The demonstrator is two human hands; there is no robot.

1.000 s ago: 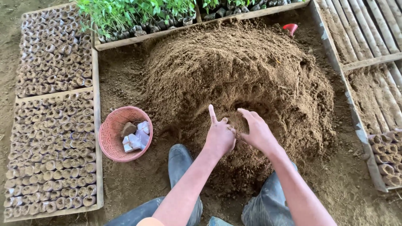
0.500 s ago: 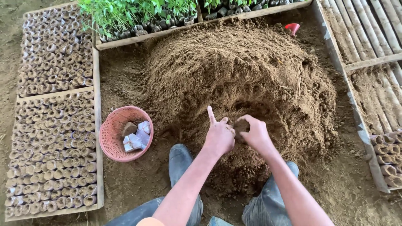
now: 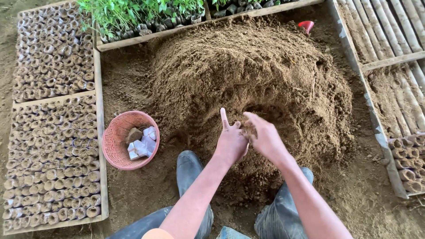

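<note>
A big mound of brown soil fills the middle of the bed, with a scooped hollow on its near side. My left hand hovers at that hollow, fingers curled and forefinger pointing up; whatever it may hold is hidden. My right hand is pressed against it from the right, cupped around a clump of soil that shows between the two hands. My two dark rubber boots rest on the ground just below the hands.
A pink plastic basket with small white bags and a lump of soil sits to the left. Wooden-framed trays of filled seedling bags line the left side, green seedlings the back, more filled bags the right. A red scoop sticks out behind the mound.
My right hand, spread over the mound a second ago, has closed on soil and moved left against my left hand. The left hand has stayed in place.
</note>
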